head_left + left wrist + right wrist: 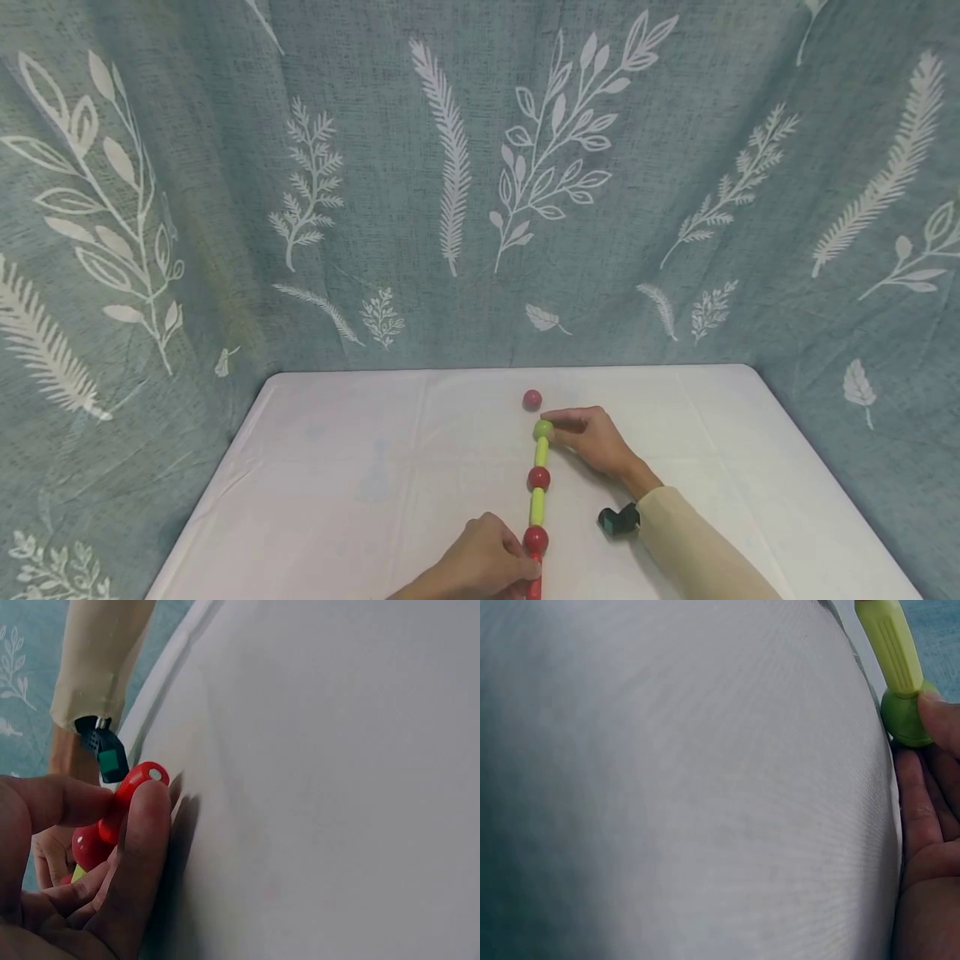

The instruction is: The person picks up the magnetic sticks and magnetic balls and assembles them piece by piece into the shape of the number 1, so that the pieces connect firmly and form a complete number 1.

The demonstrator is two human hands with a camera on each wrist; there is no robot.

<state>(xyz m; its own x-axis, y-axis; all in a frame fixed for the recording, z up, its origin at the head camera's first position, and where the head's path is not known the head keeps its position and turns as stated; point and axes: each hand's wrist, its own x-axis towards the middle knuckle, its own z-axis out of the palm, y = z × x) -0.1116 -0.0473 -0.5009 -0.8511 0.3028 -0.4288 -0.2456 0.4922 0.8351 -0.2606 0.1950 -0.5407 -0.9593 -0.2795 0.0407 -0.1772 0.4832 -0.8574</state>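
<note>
A chain of toy balls and rods runs away from me along the table. At its far end is a green ball (543, 429), then a yellow-green rod (542, 452), a red ball (538, 477), another yellow-green rod (537, 507), a nearer red ball (536, 539) and a red rod (535, 587). My left hand (483, 557) pinches the red rod (131, 791) between thumb and fingers at the near end. With thumb and fingertips, my right hand (596, 437) holds the green ball (906, 718), which joins the ridged yellow-green rod (891, 646).
A loose red ball (532, 400) lies just beyond the chain, apart from it. The white-covered table (337, 467) has a patterned blue-green curtain (480, 183) behind and at both sides. A dark wrist camera (619, 521) sticks out at the right sleeve (693, 542).
</note>
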